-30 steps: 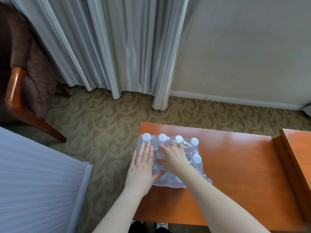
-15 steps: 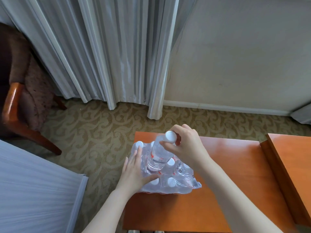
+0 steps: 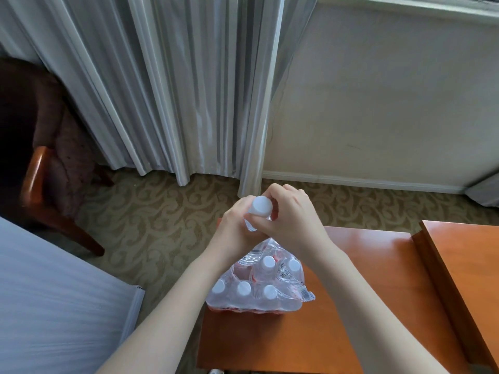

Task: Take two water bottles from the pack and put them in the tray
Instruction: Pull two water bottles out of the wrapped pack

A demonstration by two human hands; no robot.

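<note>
A shrink-wrapped pack of clear water bottles (image 3: 259,292) with white caps stands at the left end of an orange wooden table (image 3: 364,292). Above the pack I hold one water bottle (image 3: 260,207) upright, its white cap showing. My left hand (image 3: 233,233) wraps the bottle's neck and body from the left. My right hand (image 3: 291,220) grips it just below the cap from the right. Most of the bottle's body is hidden behind my hands. No tray is in view.
A second orange wooden surface (image 3: 464,260) adjoins the table on the right. Grey curtains (image 3: 175,90) hang behind, over patterned carpet (image 3: 162,220). A wooden armchair (image 3: 40,171) stands at the left, and a white bed (image 3: 54,306) fills the lower left.
My right hand pulled one bottle up out of the pack. My left hand left the pack's top and closed on the lifted bottle. The view tilted upward.
</note>
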